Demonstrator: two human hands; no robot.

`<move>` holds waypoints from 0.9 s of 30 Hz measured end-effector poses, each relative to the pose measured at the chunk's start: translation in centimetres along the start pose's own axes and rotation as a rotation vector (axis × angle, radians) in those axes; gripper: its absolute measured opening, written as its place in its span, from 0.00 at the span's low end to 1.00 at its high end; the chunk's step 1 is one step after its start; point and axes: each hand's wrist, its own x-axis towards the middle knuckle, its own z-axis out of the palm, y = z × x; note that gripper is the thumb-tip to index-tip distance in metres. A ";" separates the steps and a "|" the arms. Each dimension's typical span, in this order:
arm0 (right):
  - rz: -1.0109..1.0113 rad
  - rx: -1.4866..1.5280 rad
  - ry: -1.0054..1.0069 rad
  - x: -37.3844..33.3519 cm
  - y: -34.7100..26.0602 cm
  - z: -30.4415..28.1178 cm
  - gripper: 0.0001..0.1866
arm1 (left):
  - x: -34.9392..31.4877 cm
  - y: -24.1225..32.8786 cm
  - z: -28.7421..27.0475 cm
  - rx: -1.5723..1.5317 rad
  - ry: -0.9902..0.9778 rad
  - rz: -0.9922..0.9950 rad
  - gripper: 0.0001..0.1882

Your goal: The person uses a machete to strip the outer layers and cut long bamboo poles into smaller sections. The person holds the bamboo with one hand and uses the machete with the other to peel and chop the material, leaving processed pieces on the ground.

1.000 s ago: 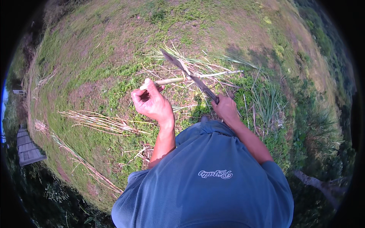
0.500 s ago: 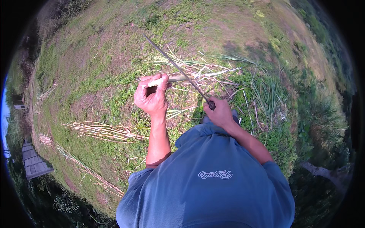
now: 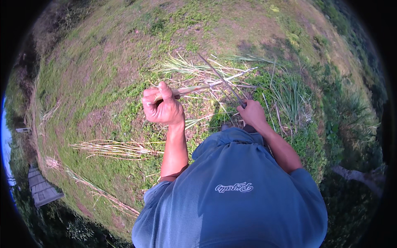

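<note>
white script lettering [image 3: 234, 188], one word, upside down, across a blue shirt [image 3: 248, 215]

pale green stalk [image 3: 191, 89], dark grey knife [image 3: 212, 68]; blue shirt [image 3: 264, 206], white lettering [image 3: 234, 188], straw-yellow canes [image 3: 115, 149]

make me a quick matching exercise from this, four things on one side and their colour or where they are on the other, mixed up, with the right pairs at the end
Things
1. pale stalk
2. machete
3. straw-coloured bundle
4. shirt

Place or colour
a. lying on the grass, off to the person's left
b. gripped in the left hand
c. blue
d. gripped in the right hand

Pairs: 1-b, 2-d, 3-a, 4-c
</note>
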 end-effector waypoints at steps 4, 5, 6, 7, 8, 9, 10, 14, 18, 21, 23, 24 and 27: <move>-0.089 0.088 -0.047 -2.4 -2.8 -2.3 0.15 | 0.1 0.3 0.8 0.026 0.082 -0.075 0.22; -0.145 0.104 -0.074 -2.9 -3.9 -2.8 0.14 | 0.0 0.0 0.9 0.066 0.104 -0.043 0.22; -0.231 0.170 -0.072 -3.9 -4.8 -2.9 0.14 | -0.1 -0.3 0.7 0.105 0.127 -0.011 0.21; -0.256 0.173 -0.065 -4.3 -5.5 -3.0 0.14 | 0.0 -0.5 0.7 0.140 0.147 0.023 0.21; -0.281 0.176 -0.059 -4.6 -6.1 -3.0 0.14 | 0.2 -0.7 0.8 0.144 0.174 0.001 0.21; -0.307 0.178 -0.054 -4.7 -6.4 -2.9 0.14 | 0.4 -0.7 0.8 0.154 0.191 0.006 0.22; -0.264 0.160 -0.080 -4.2 -6.2 -2.8 0.15 | 0.4 -0.8 0.7 0.163 0.206 0.010 0.22; -0.021 0.038 0.046 0.0 -0.6 0.9 0.18 | 0.6 -0.1 1.3 0.235 0.278 -0.027 0.22; 0.029 0.048 0.006 0.9 1.0 0.8 0.18 | 0.9 -1.7 0.3 0.289 0.315 0.017 0.22; -0.098 0.033 -0.088 -1.2 -1.2 -0.7 0.19 | 0.8 -1.1 -0.1 0.304 0.364 0.008 0.22; -0.098 -0.025 -0.013 -0.5 -0.3 -0.1 0.19 | 1.2 -1.2 -0.3 0.309 0.393 0.017 0.22; -0.098 -0.054 0.024 0.1 0.5 0.4 0.19 | 1.5 -1.5 -0.6 0.367 0.399 0.031 0.20; 0.137 -0.034 0.023 3.1 4.8 3.2 0.20 | 2.2 -0.7 -0.6 0.327 0.421 -0.075 0.18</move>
